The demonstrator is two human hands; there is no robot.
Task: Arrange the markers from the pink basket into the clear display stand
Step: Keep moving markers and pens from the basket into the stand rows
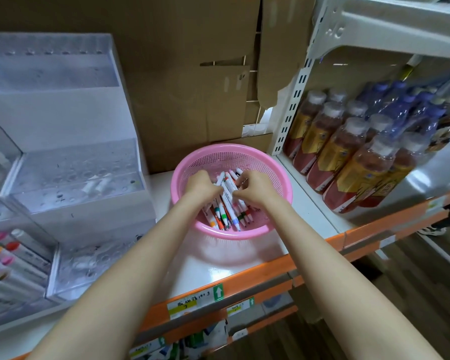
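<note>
A round pink basket (281, 188) sits on the white shelf and holds several white markers (227, 213) with coloured caps. Both of my hands are inside it. My left hand (202, 187) curls its fingers round a bunch of markers on the left. My right hand (255, 189) pinches markers from the right, fingers bent over them. The clear tiered display stand (70, 162) rises in steps at the left; two markers lie on its middle tier, and the rows of holes are mostly bare.
Another clear stand at the far left holds grey markers with coloured caps (11, 253). Brown cardboard (182, 87) backs the shelf. Bottled drinks (348, 157) fill a white rack on the right. The orange shelf edge (244, 279) with price labels runs in front.
</note>
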